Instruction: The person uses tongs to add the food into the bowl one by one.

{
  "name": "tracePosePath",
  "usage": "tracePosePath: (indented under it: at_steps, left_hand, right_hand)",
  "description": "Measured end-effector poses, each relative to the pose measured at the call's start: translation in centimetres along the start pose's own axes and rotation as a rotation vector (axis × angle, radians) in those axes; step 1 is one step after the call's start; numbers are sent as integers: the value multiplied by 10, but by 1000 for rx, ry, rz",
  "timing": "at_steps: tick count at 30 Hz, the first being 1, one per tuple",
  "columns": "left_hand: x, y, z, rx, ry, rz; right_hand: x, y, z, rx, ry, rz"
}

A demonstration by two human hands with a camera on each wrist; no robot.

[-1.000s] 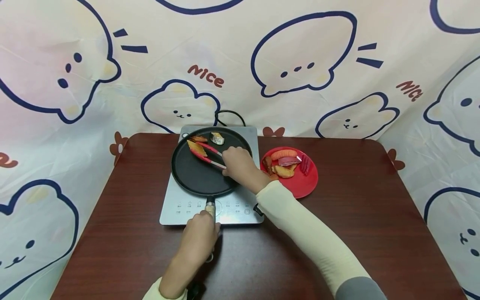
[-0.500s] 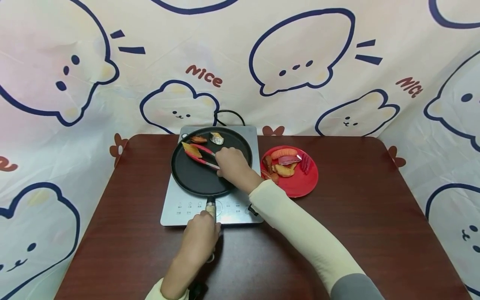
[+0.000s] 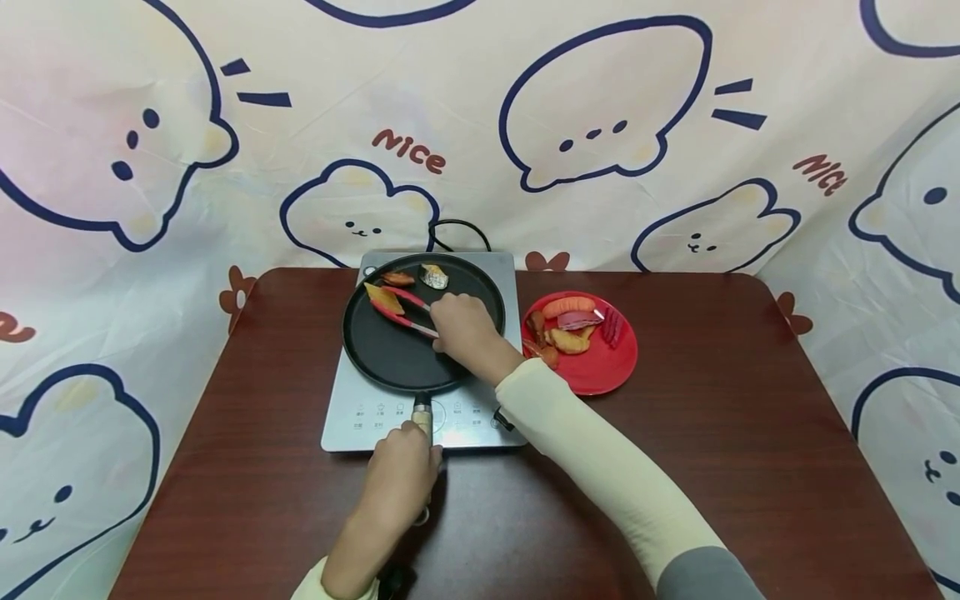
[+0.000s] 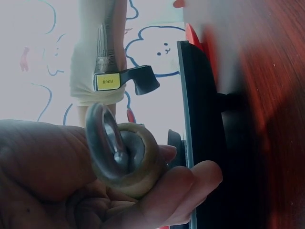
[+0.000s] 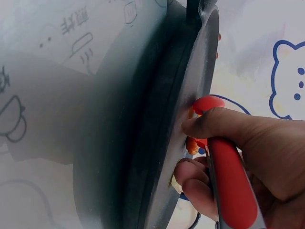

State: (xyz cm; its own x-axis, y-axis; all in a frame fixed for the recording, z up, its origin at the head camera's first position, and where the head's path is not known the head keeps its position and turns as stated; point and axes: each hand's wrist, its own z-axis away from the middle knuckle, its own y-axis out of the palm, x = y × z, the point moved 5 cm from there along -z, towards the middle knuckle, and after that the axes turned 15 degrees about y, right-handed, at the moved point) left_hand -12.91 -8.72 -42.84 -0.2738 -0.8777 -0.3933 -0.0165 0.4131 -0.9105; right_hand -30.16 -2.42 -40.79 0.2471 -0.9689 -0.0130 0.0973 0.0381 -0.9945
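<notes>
My left hand (image 3: 401, 471) grips the handle (image 4: 136, 162) of a black frying pan (image 3: 405, 358), its fingers wrapped round it near the metal hanging ring. Over the pan, my right hand (image 3: 467, 329) holds red-tipped tongs (image 3: 392, 314); the right wrist view shows thumb and fingers around their red grip (image 5: 233, 186). Between the tong tips, at the pan's left side, lies a yellowish wedge-shaped food piece (image 3: 385, 298). Behind it in the pan are a brown food piece (image 3: 397, 278) and a silvery piece with a yellow edge (image 3: 433, 277).
The pan stands on a silver induction cooker (image 3: 360, 417) with a black cable behind it. On the right, a red plate (image 3: 611, 375) carries several food pieces, among them an orange sausage-like one (image 3: 567, 307). A patterned cloth hangs behind the brown table (image 3: 712, 400).
The right hand and tongs have moved slightly left and up in the head view, shifting the yellowish piece toward the pan's left rim. During the last half second almost nothing moves. The left hand stays put.
</notes>
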Motion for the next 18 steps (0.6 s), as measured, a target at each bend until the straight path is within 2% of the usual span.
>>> tracePosePath:
  at_steps: [11,18]
  left_hand:
    - [0,1,0,-4,-5,4]
    - [-1,1,0,-4,-4,3]
  right_hand:
    - [-3,-1,0,-28,10,-29]
    - [-6,1,1,4,19,-78]
